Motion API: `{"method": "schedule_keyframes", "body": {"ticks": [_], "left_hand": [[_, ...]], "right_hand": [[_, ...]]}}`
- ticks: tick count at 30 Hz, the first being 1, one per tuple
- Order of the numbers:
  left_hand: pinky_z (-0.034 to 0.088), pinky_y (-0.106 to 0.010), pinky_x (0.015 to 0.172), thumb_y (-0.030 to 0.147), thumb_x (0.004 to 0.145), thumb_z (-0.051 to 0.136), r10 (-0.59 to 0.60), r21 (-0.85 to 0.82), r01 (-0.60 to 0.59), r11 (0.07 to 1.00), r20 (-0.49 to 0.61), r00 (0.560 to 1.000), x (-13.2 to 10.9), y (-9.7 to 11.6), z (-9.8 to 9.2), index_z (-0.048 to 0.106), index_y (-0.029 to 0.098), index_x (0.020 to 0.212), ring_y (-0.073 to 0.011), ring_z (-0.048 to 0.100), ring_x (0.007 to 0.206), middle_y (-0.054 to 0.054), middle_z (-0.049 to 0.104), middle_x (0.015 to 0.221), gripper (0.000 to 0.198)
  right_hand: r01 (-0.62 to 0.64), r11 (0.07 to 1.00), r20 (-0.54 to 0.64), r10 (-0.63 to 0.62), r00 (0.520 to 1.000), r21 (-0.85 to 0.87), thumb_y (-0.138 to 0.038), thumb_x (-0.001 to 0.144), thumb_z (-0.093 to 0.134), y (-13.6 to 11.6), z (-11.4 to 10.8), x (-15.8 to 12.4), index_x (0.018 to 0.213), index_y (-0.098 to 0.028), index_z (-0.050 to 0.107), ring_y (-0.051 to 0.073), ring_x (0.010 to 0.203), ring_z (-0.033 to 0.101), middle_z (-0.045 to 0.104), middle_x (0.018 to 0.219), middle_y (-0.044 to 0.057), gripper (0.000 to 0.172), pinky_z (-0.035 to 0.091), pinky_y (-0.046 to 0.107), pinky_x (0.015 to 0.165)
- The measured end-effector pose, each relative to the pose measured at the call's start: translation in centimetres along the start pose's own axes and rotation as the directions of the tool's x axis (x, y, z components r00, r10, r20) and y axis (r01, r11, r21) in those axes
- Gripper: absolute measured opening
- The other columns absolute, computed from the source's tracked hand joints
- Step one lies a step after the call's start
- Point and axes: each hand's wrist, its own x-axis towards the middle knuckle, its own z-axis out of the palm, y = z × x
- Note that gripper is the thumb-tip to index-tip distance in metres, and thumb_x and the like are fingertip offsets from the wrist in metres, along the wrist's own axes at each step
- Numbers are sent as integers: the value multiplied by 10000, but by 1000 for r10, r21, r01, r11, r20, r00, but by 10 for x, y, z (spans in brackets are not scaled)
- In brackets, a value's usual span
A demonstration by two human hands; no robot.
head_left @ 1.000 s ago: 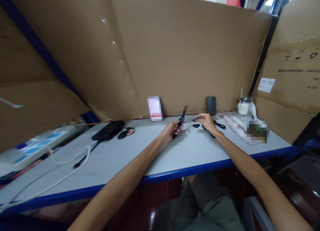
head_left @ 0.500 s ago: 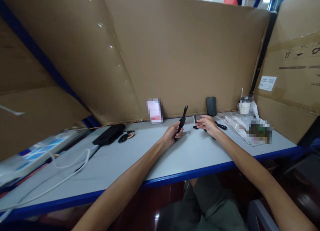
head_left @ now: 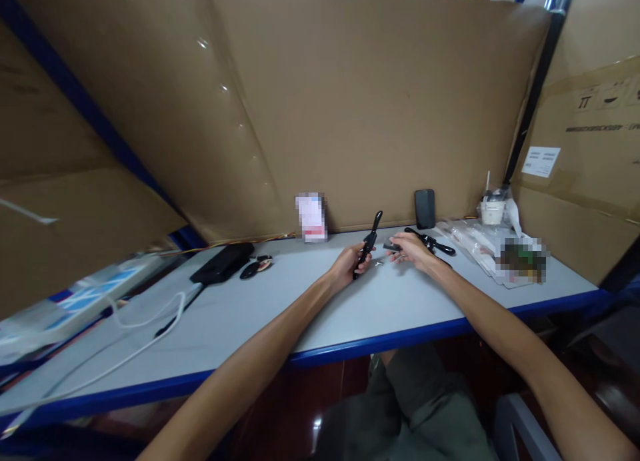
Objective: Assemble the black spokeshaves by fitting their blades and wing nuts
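Observation:
My left hand [head_left: 351, 262] is wrapped round a black spokeshave [head_left: 369, 242], which it holds tilted above the table with one handle pointing up and away. Between the fingertips of my right hand [head_left: 411, 248] is a small flat dark-grey blade [head_left: 392, 246], its edge turned toward the spokeshave but apart from it. A small silver screw [head_left: 379, 262] lies on the table between the two hands. Behind my right hand rests a second black spokeshave [head_left: 442, 247], partly hidden by the hand.
A phone with a lit, blurred screen [head_left: 312, 218] and a dark case [head_left: 425, 208] lean against the cardboard wall. To the right are plastic bags [head_left: 467, 244] and a cup [head_left: 492, 211]. A black box [head_left: 223, 264], small dark oval items [head_left: 250, 269] and a white cable [head_left: 145, 344] lie left.
The blade in my right hand has tipped from upright to nearly flat. My right hand has shifted slightly, showing more of the second spokeshave. My left hand keeps its grip.

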Motion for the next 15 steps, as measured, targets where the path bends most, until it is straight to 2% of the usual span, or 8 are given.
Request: {"method": "schedule_keyframes", "body": {"ticks": [6,12,15], "left_hand": [[620,-349,754,397,1039,649,20,28,-20,999,23,1000,-4,0,3,644,149,1236,-187,694,888,-77,685,1127,317],[620,-349,754,400,1040,647,0,63,-2,998,42,999,-6,0,3,646,148,1234,-187,695,885,-76,687,1122,318],[622,-372,790,404,1038,650,-7,83,4,997,40,999,-5,-1,2,642,150,1249,-201,697,927,-85,683,1158,331]], "right_hand": [[7,991,21,-4,1000,-131,-353,1028,668,6,-2,7,1195,-150,662,174,857,697,698,1095,62,263,619,333,728],[37,983,110,-17,994,-182,-353,1025,672,8,-1,7,1146,-144,671,155,801,687,700,1034,46,241,607,307,689],[62,984,128,-41,991,-170,-341,1024,675,6,0,7,1049,-140,674,123,702,646,683,925,13,203,571,262,620]]}}
